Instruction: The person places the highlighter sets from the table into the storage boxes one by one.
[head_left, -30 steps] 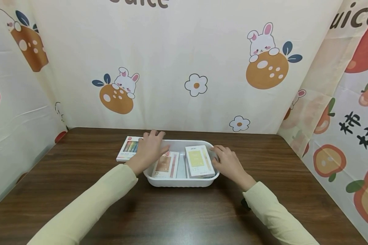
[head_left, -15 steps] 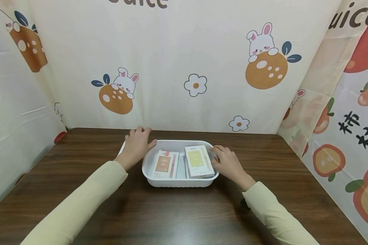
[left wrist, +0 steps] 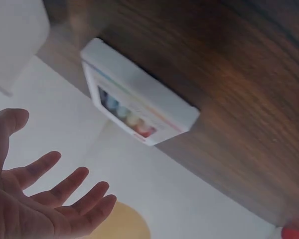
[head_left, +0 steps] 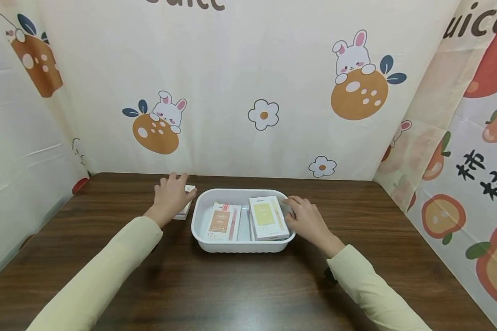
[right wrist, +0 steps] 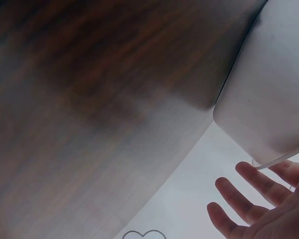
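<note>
In the head view my left hand (head_left: 168, 198) hovers, fingers spread, over a white box (head_left: 183, 212) on the table left of the tray. The left wrist view shows that box (left wrist: 134, 94) with a window onto coloured sticks, apart from the left hand (left wrist: 50, 199). My right hand (head_left: 310, 224) is at the right end of a white plastic tray (head_left: 244, 247), fingers loosely bent at its rim. Inside the tray lie a white box with a brown panel (head_left: 222, 222) and, on the right, a white box with a yellow-green panel (head_left: 269, 218). Something lies under the latter, mostly hidden.
The dark wooden table (head_left: 248, 294) extends in front of the tray and to both sides. A cream curtain (head_left: 223, 138) printed with rabbits and fruit hangs behind the table's back edge, with more printed cloth at both sides.
My left hand has moved left from above the tray's left end to over the box with coloured sticks. The right hand stays at the tray's rim.
</note>
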`<state>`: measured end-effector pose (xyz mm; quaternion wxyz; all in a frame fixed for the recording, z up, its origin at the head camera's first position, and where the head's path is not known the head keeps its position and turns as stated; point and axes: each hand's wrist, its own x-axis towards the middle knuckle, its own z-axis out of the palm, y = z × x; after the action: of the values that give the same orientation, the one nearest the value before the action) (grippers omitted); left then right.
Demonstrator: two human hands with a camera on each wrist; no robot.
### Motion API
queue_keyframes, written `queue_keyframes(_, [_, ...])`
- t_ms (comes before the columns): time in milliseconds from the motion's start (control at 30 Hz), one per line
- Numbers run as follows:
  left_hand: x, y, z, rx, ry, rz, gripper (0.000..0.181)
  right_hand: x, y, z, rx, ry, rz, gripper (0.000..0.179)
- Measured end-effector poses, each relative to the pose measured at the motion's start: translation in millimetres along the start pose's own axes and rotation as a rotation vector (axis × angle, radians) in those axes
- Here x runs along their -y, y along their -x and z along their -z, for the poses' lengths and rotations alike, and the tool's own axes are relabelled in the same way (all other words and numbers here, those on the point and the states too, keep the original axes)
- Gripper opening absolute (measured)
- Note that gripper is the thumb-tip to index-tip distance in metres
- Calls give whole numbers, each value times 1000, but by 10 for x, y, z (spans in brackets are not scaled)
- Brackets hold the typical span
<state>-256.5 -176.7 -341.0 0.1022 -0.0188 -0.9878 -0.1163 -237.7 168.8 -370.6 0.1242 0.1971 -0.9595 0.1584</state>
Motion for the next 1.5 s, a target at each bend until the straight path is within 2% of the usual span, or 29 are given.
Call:
queue_keyframes(300, [153,-4,-124,58,-1,48,59,-6,0,-3,-3,-4,-1,37])
queue_keyframes(567, [264,16,-259,95,-3,57,62,-8,10,-3,-9,-11,0,37])
queue_keyframes(933, [307,37,-385,151,10,75,67,-13,12,-11,-31,-2,18,37])
queue_keyframes(1500, [293,23,-398,176,-9,55,63,-16,6,-15,-35,9,22,37])
